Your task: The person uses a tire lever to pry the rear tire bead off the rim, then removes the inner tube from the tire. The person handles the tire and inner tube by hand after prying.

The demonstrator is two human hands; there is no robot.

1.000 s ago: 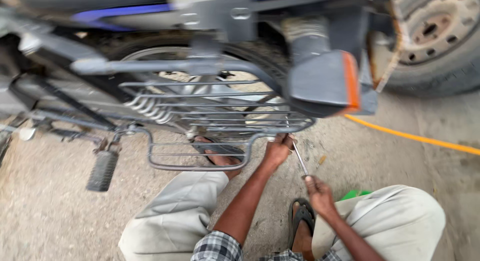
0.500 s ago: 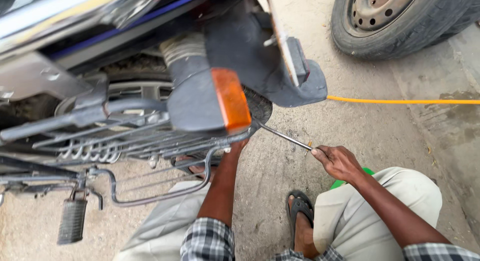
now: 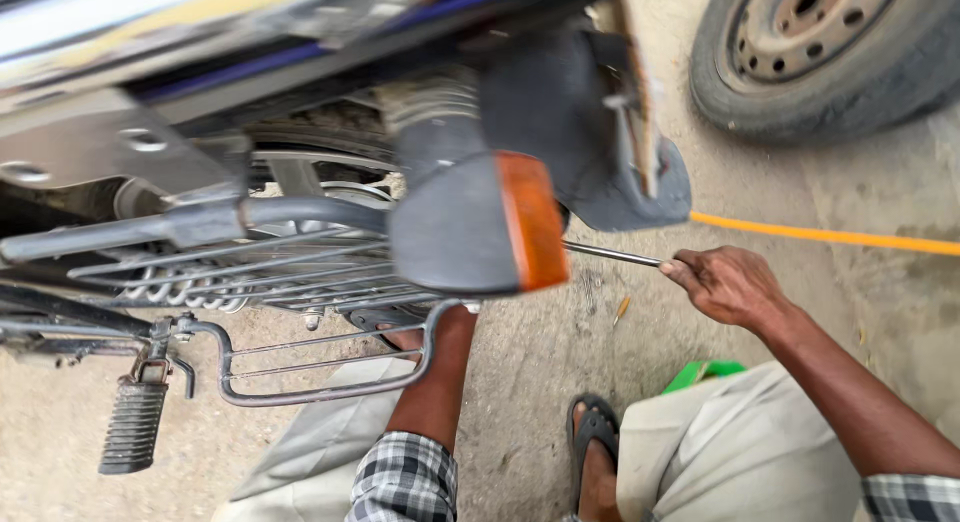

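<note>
Beside the rear wheel, on the ground: a person squats on bare grey concrete [image 3: 520,382], knees in pale trousers, checked sleeves on both arms.
Right hand: the right hand [image 3: 728,285] sits out to the right of the machine, fingers curled tight round the near end of a thin straight grey metal rod [image 3: 612,254]; no gap shows between fingers and rod.
Rod: it runs from that fist leftward, nearly level, and its far end passes out of sight behind the orange-lensed dark turn signal [image 3: 480,224].
Left hand: the left forearm [image 3: 437,382] rises from the checked sleeve and goes up behind the wire side guard [image 3: 320,367]; the hand itself is hidden by the signal housing and guard, so I cannot tell how its fingers are set or what they grip.
Motorcycle: a blurred blue and silver body fills the top left, with a grey grab rail [image 3: 190,225], a coiled shock spring [image 3: 180,290] and a ribbed black rubber footpeg [image 3: 132,427] hanging low at left.
Mudguard: a dark grey rear mudflap [image 3: 620,182] hangs just right of the signal, above the rod.
Ground things: a yellow hose [image 3: 830,235] crosses the concrete beyond the right hand; a worn car tyre on a rusty steel rim [image 3: 820,52] stands at top right, well apart.
Near the knees: a black sandal [image 3: 592,424] on one foot, and a bright green object [image 3: 700,374] partly hidden by the right trouser leg.
</note>
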